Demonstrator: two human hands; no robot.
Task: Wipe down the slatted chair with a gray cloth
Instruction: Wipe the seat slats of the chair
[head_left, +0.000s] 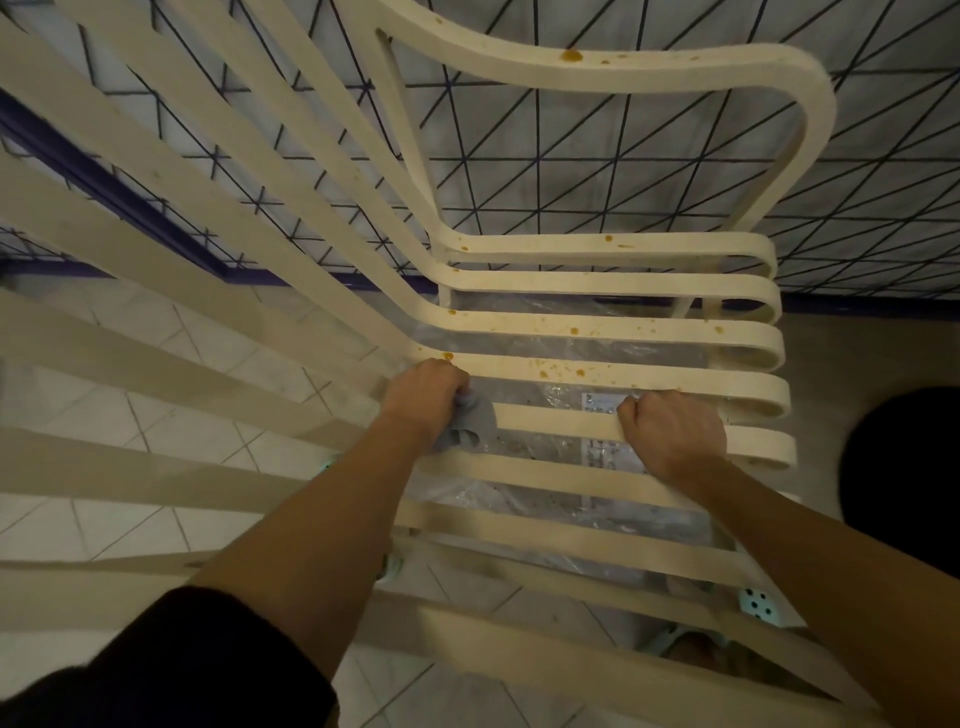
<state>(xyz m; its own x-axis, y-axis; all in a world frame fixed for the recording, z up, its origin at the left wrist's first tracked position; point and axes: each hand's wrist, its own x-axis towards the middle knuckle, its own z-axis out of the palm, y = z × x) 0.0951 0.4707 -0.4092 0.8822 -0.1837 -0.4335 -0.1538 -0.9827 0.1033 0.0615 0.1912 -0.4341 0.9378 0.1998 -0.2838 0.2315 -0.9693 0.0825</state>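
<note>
A cream slatted chair (597, 332) fills the view from above, its seat slats running left to right and its back slats fanning to the upper left. Orange-brown spots dot the far seat slats and the armrest (623, 73). My left hand (423, 397) grips a gray cloth (470, 423), bunched against a seat slat near the bend where seat meets back. My right hand (672, 434) curls its fingers round the same slat further right.
Clear plastic wrapping (550, 504) with a paper label lies under the seat slats. White floor tiles (171, 364) spread at the left. A tiled wall with dark diagonal lines (623, 171) stands behind. A dark round object (904, 488) sits at the right edge.
</note>
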